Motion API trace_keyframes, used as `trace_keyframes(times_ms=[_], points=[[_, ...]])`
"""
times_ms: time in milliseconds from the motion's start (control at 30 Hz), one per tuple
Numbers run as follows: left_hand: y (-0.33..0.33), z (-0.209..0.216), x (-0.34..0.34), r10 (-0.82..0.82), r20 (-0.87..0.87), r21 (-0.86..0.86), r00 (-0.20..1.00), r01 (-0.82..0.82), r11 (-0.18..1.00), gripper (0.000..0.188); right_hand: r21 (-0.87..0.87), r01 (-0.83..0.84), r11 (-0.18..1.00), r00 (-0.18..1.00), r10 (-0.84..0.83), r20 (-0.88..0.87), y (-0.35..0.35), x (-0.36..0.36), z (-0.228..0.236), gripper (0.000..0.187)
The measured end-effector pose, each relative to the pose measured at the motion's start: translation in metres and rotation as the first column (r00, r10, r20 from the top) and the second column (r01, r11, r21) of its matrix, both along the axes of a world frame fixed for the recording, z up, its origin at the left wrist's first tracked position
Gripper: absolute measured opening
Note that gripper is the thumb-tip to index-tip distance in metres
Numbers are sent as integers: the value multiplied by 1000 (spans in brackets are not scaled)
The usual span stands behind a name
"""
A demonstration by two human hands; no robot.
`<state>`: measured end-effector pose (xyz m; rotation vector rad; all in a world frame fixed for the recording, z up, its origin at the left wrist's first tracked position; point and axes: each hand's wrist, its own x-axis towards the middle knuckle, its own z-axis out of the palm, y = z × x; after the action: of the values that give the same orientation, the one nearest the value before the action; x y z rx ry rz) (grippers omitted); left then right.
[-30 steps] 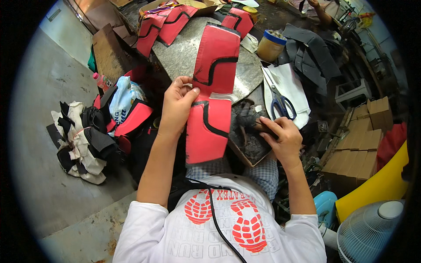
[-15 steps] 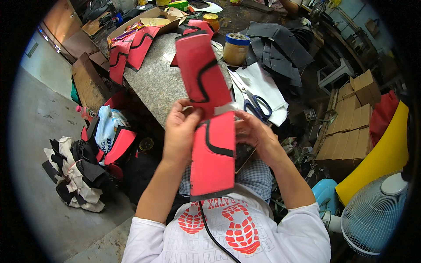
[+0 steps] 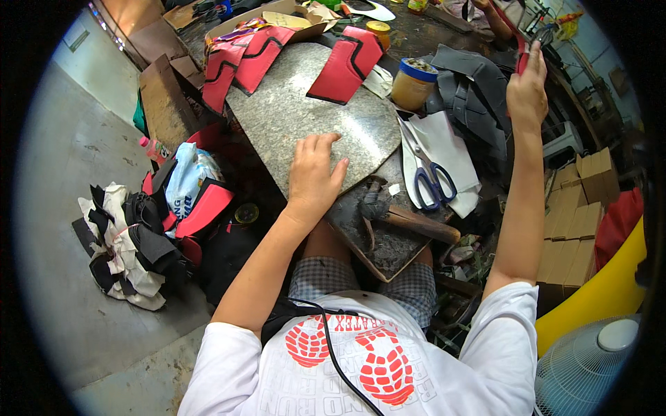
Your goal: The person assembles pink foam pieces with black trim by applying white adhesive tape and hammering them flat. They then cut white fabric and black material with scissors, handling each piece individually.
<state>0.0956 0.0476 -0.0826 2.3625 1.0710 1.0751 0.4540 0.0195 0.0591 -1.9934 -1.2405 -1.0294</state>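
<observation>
My left hand (image 3: 316, 173) lies with fingers stretched out on the near part of a grey stone slab (image 3: 277, 111), holding nothing. At the far right my right hand (image 3: 528, 93) is raised, its fingers closed on a red panel with black trim (image 3: 521, 61), seen nearly edge-on. Another red panel with black trim (image 3: 347, 66) lies flat on the slab's far side. A hammer (image 3: 416, 223) with a wooden handle rests on a dark tray (image 3: 378, 263) over my lap. Dark-handled scissors (image 3: 430, 180) lie on white cloth (image 3: 458, 166) beside the slab.
More red panels (image 3: 263, 59) overlap at the slab's far left. A blue-lidded jar (image 3: 414, 84) stands near dark cut pieces (image 3: 472, 104). Cardboard boxes (image 3: 565, 222) and a fan (image 3: 590, 374) are on the right. A scrap pile (image 3: 125, 249) lies left. Another person's arm (image 3: 494, 21) shows far right.
The joined-looking red panels between my hands have left the middle. My right hand has swung up to the far right with a red panel; my left hand has opened onto the slab.
</observation>
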Motion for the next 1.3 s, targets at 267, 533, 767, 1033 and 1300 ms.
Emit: trace_keyframes(times_ms=[267, 533, 767, 1033, 1300], points=[[10, -7, -3, -42, 147, -99, 988, 57, 993, 23, -425, 236, 874, 972, -221, 85, 31, 22, -72, 65], [10, -6, -2, -32, 164, -163, 986, 59, 985, 19, -448, -153, 881, 982, 86, -166, -17, -16, -40, 38], [9, -6, -3, -29, 114, -139, 993, 45, 989, 20, -755, -370, 541, 913, 60, -404, -90, -107, -78, 39], [7, -5, -4, -30, 113, -158, 993, 48, 986, 20, -607, -428, 669, 786, -56, -616, -106, -81, -86, 28], [7, -6, -3, -14, 110, -113, 994, 27, 993, 21, -25, -548, 836, 2, -29, -1000, -111, -37, -50, 45]])
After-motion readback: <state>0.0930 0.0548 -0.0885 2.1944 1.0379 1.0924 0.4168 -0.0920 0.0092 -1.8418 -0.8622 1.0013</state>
